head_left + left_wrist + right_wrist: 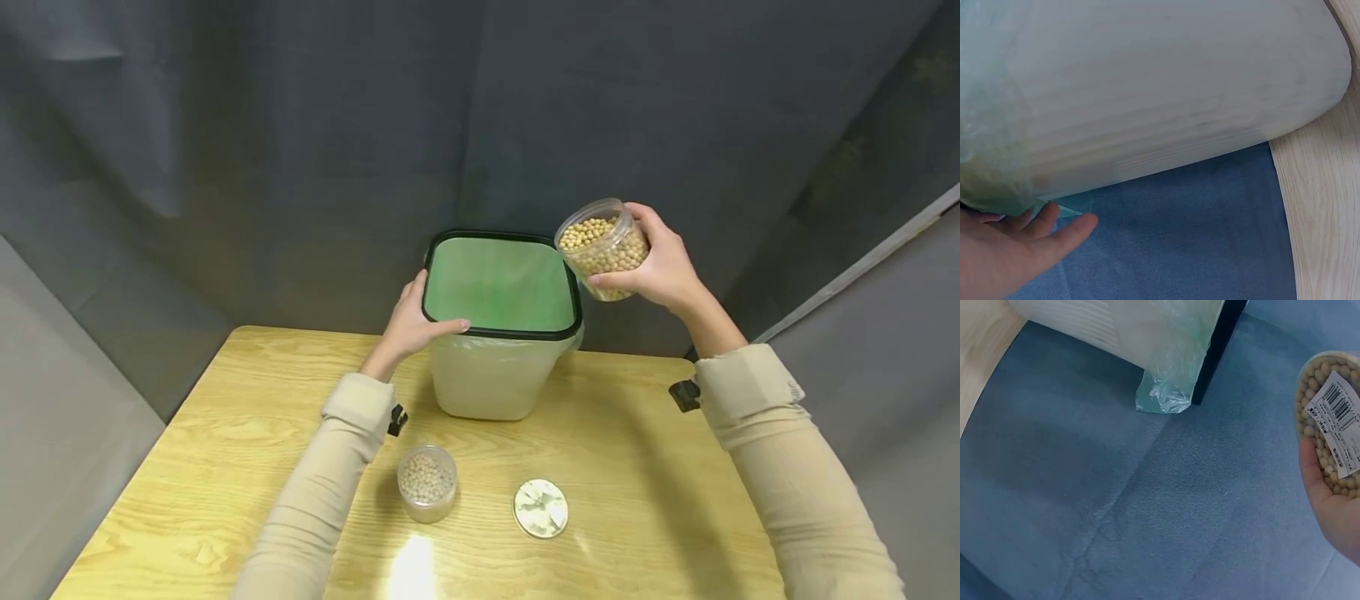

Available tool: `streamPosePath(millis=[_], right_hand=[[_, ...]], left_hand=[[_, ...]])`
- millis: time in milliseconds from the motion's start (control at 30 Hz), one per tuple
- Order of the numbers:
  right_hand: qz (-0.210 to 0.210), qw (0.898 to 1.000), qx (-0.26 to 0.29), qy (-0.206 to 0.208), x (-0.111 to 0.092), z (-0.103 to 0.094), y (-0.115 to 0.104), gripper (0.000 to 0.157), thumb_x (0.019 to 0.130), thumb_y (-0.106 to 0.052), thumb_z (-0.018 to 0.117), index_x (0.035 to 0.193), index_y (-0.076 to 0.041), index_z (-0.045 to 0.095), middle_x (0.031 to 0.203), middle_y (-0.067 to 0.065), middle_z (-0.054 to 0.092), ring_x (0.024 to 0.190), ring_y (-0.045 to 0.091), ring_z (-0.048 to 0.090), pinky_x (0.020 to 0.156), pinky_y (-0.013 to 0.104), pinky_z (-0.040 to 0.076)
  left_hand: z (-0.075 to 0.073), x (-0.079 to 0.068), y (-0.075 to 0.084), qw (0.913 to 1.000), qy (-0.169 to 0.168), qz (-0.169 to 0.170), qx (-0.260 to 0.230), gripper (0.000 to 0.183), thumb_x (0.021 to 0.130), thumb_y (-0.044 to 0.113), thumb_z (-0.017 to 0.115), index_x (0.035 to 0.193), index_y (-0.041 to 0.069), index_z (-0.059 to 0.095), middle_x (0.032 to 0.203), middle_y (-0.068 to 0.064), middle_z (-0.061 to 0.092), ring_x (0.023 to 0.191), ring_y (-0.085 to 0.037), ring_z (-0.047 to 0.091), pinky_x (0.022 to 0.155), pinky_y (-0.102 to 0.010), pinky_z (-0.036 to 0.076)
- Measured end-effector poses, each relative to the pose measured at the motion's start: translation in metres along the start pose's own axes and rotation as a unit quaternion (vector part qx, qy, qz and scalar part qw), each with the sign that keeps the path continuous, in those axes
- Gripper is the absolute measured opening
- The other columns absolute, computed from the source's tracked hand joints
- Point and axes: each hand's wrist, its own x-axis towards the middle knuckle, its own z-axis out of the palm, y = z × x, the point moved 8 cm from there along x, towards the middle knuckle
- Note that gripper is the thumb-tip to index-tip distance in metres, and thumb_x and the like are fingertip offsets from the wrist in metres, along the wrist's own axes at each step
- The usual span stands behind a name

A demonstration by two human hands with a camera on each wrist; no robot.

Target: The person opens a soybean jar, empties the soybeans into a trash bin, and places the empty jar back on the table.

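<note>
A translucent bin (pixel 480 379) with a black rim (pixel 517 335) and a green bag liner (pixel 498 287) stands at the table's back edge. My left hand (pixel 415 321) spans its front left corner, thumb along the rim and fingers extended against the side; the left wrist view shows those fingers (pixel 1063 240) fairly straight. My right hand (pixel 663 267) grips a clear, lidless jar of soybeans (pixel 611 250), raised by the bin's right rim and tilted toward it. On the jar's underside is a barcode label (pixel 1340 419). The jar is nearly full.
Another clear jar (pixel 427 487), holding paler round beans, stands on the wooden table (pixel 300 400) in front of the bin. A shiny round lid (pixel 541 508) lies to its right. Dark cloth (pixel 337 150) hangs behind the table.
</note>
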Motion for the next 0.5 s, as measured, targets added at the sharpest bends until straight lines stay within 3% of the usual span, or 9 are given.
streamPosePath(millis=[200,500], right_hand=[[-0.002,0.999,-0.040,-0.020,0.016,0.002,-0.004,0.095,0.059,-0.024,0.085,0.138,-0.011,0.033,0.121,0.014,0.049,0.102,0.028,0.047,0.081,0.046,0.039],[-0.018,0.994,-0.093,-0.050,0.037,0.006,-0.008,0.095,0.059,-0.029,0.084,0.138,-0.012,0.034,0.116,0.016,0.053,0.096,0.031,0.051,0.078,0.046,0.040]], left_hand=[[0.002,0.001,0.001,0.9999,0.000,-0.006,0.008,0.110,0.068,0.047,0.075,0.147,0.014,0.005,0.150,-0.011,0.012,0.135,-0.030,0.016,0.104,-0.047,0.025],[0.004,0.002,0.004,0.9999,0.001,-0.009,0.012,0.111,0.067,0.047,0.075,0.147,0.013,0.006,0.150,-0.011,0.012,0.135,-0.029,0.016,0.104,-0.046,0.025]])
